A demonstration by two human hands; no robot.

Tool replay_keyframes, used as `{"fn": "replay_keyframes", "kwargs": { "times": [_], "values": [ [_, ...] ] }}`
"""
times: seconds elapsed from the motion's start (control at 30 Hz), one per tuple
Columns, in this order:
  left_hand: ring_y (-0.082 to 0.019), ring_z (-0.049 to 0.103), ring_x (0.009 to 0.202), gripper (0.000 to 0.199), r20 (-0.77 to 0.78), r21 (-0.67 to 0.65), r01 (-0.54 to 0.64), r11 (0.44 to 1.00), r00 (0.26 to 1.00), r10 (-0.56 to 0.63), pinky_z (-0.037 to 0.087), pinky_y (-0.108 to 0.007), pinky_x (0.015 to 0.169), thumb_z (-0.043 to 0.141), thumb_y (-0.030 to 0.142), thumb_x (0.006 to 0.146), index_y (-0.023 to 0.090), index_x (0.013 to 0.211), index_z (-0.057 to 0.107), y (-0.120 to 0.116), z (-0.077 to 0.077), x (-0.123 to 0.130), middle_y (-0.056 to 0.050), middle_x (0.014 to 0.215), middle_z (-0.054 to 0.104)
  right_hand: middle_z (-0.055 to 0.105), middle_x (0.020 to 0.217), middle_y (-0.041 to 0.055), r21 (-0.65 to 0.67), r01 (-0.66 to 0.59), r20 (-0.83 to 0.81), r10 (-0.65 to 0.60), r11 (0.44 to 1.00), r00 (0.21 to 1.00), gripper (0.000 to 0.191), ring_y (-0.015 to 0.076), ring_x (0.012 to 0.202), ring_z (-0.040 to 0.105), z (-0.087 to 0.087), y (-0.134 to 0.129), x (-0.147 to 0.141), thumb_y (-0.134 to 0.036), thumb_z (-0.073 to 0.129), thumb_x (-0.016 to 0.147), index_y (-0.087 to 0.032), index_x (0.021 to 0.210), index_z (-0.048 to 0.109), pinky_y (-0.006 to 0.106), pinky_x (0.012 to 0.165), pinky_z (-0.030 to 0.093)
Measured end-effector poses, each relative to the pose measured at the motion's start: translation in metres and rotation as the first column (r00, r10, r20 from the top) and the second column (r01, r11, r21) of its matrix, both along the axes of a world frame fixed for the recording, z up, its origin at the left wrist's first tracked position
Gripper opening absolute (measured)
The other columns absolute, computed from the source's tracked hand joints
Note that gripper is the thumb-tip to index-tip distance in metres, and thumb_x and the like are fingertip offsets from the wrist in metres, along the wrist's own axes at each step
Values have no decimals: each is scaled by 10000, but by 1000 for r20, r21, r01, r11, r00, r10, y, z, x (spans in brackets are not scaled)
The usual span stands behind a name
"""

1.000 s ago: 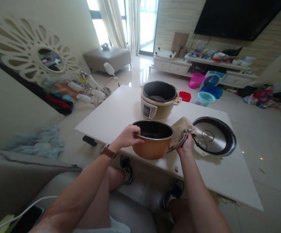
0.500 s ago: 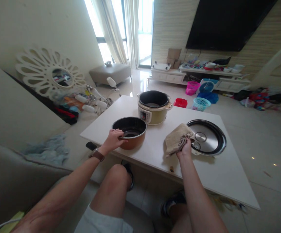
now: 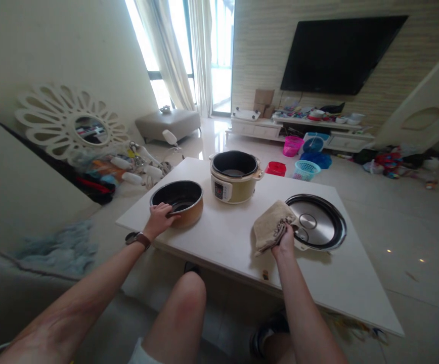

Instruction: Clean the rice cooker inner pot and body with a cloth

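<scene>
My left hand (image 3: 161, 220) grips the near rim of the brown inner pot (image 3: 189, 215), its fingers over the edge. The pot is upright at the table's left side, dark inside. My right hand (image 3: 284, 241) is closed on a bunched beige cloth (image 3: 270, 225), just left of the round lid. That lid (image 3: 327, 222) lies with its metal inner side up on the right part of the table. Behind and between them stands the cream cooker body (image 3: 242, 191), uncovered, its control panel facing me.
White table (image 3: 219, 242) with a small brown object (image 3: 265, 274) at its near edge. Beyond it stand a red bin (image 3: 276, 169), a blue basket (image 3: 306, 171) and a pink basket (image 3: 292, 146) on the floor. A lamp (image 3: 153, 173) is behind the left side.
My left hand and the inner pot have moved left, away from the cooker body. The cloth stays in my right hand beside the lid. The view has tilted up slightly.
</scene>
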State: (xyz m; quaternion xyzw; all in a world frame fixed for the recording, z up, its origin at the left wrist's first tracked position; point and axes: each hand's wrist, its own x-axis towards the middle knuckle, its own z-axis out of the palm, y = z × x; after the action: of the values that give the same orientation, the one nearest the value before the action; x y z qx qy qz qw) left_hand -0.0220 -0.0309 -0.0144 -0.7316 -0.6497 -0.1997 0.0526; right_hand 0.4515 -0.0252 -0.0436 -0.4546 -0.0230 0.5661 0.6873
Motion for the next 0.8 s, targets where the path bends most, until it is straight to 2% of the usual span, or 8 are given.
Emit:
{"fn": "replay_keyframes", "kwargs": {
  "times": [0.13,0.27,0.4,0.57,0.67,0.8],
  "values": [
    [-307,641,1002,259,-12,12,-59,998,998,59,360,-444,910,634,343,901,232,732,473,19,-5,-19,-78,885,690,774,814,-20,-25,-2,-4,2,1000,1000,246,173,842,776,-1,-1,1,-377,529,930,-226,1013,705,310,768,660],
    [-320,628,1044,239,-23,-25,-69,997,997,69,355,-445,916,618,371,906,229,756,497,34,-7,-31,-89,908,686,796,881,-26,-45,7,-31,-9,999,999,256,152,819,772,-2,-2,3,-365,529,941,-229,1063,708,287,772,656],
    [-332,609,1077,192,-37,-77,-60,995,998,57,346,-463,925,580,373,913,228,796,536,41,-13,-37,-109,977,700,808,921,-17,-45,1,-30,-2,999,1000,257,156,795,768,-6,-1,5,-363,529,944,-232,1076,707,292,769,660],
    [-336,585,1094,232,-34,-115,-110,987,994,107,338,-487,942,544,437,936,230,832,554,44,-17,-40,-116,1030,695,799,884,-11,-3,-41,-16,41,999,999,255,173,778,768,-12,2,4,-368,539,935,-226,1074,698,329,789,668],
    [-340,568,1119,269,-43,-122,-110,986,994,105,333,-496,967,589,499,907,234,863,575,46,-8,-35,-109,1059,690,799,904,-19,-5,-42,1,42,999,999,262,161,785,766,-13,1,3,-376,541,935,-225,1086,692,317,795,663],
    [-346,556,1188,338,11,-14,-71,997,997,71,336,-498,1016,642,532,883,238,1046,615,57,19,-9,-117,1161,681,806,939,-17,-19,-36,11,36,999,999,283,158,807,768,-8,-1,1,-379,537,932,-221,1100,701,310,797,661]
  ]
}}
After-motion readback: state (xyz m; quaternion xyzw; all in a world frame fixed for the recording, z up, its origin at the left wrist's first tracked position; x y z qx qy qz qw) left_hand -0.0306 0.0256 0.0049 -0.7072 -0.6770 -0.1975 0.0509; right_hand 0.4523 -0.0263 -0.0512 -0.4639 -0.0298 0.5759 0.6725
